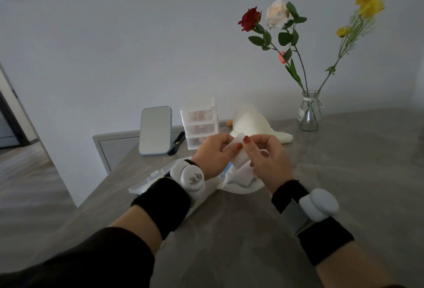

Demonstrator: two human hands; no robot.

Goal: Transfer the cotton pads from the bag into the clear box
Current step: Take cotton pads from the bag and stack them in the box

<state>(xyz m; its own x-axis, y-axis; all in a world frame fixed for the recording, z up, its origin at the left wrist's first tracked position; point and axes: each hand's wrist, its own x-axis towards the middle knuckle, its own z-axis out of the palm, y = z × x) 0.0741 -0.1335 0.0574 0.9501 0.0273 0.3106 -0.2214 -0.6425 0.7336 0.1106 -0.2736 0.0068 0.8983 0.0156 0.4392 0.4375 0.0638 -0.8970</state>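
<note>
Both my hands hold a stack of white cotton pads point(238, 150) above the table, just over the open white bag point(241, 182). My left hand point(215, 150) pinches the stack's left side. My right hand point(266, 157) grips its right side from above. The bag lies crumpled under my hands, with some blue showing at its mouth. A clear box with its lid point(151, 178) lies flat on the table at the left, partly hidden by my left wrist.
At the back stand a small mirror point(155, 130), a clear three-drawer organizer point(200, 123) and a white plush toy point(254, 124). A glass vase point(308, 113) with flowers is at the back right. The grey table's left edge point(91, 196) drops to the floor.
</note>
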